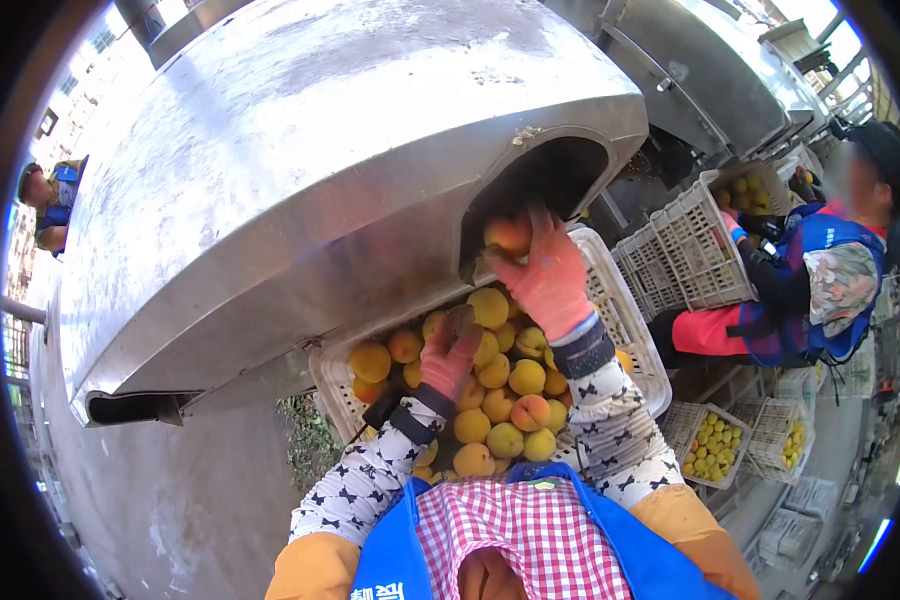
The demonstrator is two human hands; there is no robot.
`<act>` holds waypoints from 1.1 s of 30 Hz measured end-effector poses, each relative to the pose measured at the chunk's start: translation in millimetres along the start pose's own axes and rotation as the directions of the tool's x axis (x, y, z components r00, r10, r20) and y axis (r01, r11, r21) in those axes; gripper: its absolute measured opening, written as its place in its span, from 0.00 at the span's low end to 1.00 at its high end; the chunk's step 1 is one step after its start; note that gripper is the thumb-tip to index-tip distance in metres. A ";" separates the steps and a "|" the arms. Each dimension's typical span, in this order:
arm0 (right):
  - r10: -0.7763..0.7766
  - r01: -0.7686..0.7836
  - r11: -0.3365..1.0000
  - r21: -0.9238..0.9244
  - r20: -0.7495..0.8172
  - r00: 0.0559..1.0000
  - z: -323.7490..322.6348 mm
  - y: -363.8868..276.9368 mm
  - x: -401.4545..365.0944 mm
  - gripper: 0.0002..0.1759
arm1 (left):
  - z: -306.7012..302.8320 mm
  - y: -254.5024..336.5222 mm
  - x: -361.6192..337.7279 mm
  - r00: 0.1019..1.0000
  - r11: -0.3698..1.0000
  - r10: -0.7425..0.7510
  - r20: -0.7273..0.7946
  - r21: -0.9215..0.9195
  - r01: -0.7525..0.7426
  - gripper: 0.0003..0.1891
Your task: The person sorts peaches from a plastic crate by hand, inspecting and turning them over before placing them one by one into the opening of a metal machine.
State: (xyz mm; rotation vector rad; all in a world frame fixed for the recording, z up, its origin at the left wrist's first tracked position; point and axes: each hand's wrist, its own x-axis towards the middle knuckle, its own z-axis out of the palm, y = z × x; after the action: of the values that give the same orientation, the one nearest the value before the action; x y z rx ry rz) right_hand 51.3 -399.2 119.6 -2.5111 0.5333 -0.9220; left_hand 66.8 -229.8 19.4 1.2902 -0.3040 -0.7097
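My right hand (552, 275), in a pink glove, grips a yellow peach with a red blush (507, 236) at the mouth of a rounded opening in a metal machine (270, 240). Below it stands a white plastic crate (642, 350) full of peaches (527, 377). Over the left part of this crate is my left hand (450, 352), also gloved, its fingers stretched forward and the thumb apart. Its fingertips are right beside a yellow peach (488, 307). Next to my left wrist a small dark object (378, 412) shows partly.
At the right a person in a blue vest (820, 250) stands by a tilted white crate (705, 245). More crates with yellow fruit (712, 447) rest on the floor at the lower right. Another person (55, 205) appears beyond the machine at the far left.
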 end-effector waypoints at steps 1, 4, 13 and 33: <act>-0.035 0.038 0.975 -0.218 0.015 0.999 9.9 9.3 8.1 0.40 | -8.6 -17.1 -2.7 0.982 0.894 0.191 0.001 0.414 -0.174 0.25; -0.157 0.161 0.969 -0.186 0.038 0.987 9.0 16.6 50.4 0.32 | -8.5 -22.0 -5.2 0.968 0.351 0.174 0.183 0.906 -0.234 0.32; 0.150 -0.180 0.983 0.037 0.396 0.906 -46.6 80.3 -57.6 0.30 | -15.7 -6.0 12.3 0.964 -0.075 0.028 0.263 0.962 -0.261 0.45; 0.076 -0.638 0.053 0.768 0.634 0.769 -72.8 49.2 -91.5 0.46 | -5.8 -7.8 19.1 0.936 -0.266 -0.175 0.305 0.901 -0.343 0.41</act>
State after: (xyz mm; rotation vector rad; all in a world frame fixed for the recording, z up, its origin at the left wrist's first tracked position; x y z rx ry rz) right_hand -72.8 -414.4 98.6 -1.0877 0.2295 -0.2093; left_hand 82.1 -238.3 7.1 2.7615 -1.6019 -0.3923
